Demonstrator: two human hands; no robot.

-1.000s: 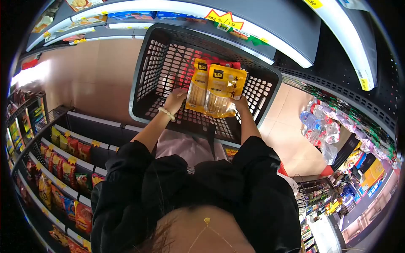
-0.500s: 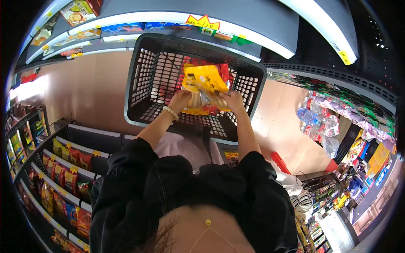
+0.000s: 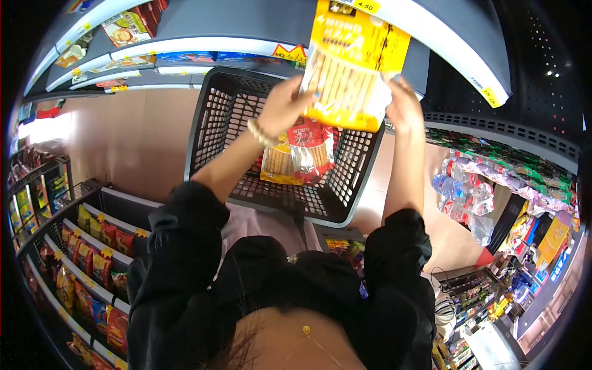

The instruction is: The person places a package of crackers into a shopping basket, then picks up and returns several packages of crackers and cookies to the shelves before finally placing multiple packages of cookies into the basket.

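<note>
Both of my hands hold up a yellow snack bag [image 3: 354,68] with stick-shaped snacks showing through its clear window. My left hand [image 3: 282,108], a beaded bracelet at the wrist, is closed on the bag's left edge with the thumb in front. At the right edge, my right hand [image 3: 404,105] grips the same bag, its fingers partly behind the pack. Below the hands is a black shopping basket [image 3: 206,132] with holed sides. Inside it lie a red snack bag [image 3: 311,148] and another yellow snack bag [image 3: 277,163], side by side and partly overlapping.
Grey shelves [image 3: 240,24] with price tags run just beyond the basket. Several bottles [image 3: 459,185] in clear wrap stand on the floor at right. At left, a rack holds chip bags [image 3: 102,265]. A counter area [image 3: 493,339] shows at lower right.
The yellow snack bag has risen out of the basket, away from me and to the right, up before the shelf, with both hands. The red and yellow bags beneath it now show more.
</note>
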